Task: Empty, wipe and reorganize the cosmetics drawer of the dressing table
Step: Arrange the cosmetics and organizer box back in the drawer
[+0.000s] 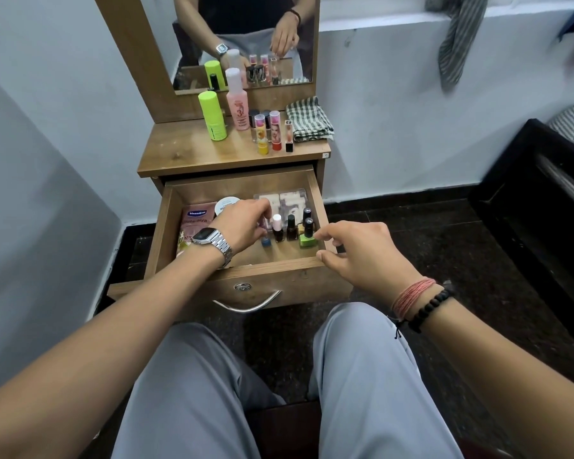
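Note:
The wooden drawer (pixel 166 233) is pulled out. Inside it my left hand (pixel 242 223) closes its fingers on a small blue-based nail polish bottle (pixel 265 241). Beside it stand a pink-capped bottle (pixel 277 228), a dark bottle (pixel 291 228) and a green bottle (pixel 307 238). My right hand (pixel 362 253) hovers over the drawer's front right corner, fingers loosely apart, holding nothing. A pink Vaseline sachet (pixel 196 220), a white jar (pixel 226 203) and a clear plastic case (pixel 285 198) lie further back in the drawer.
On the table top (pixel 186 154) stand a lime green bottle (pixel 212 115), a pink bottle (pixel 237 101), several lipsticks (pixel 272 130) and a folded checked cloth (pixel 309 119). A mirror (pixel 246 38) rises behind. Dark furniture (pixel 527 180) stands at right.

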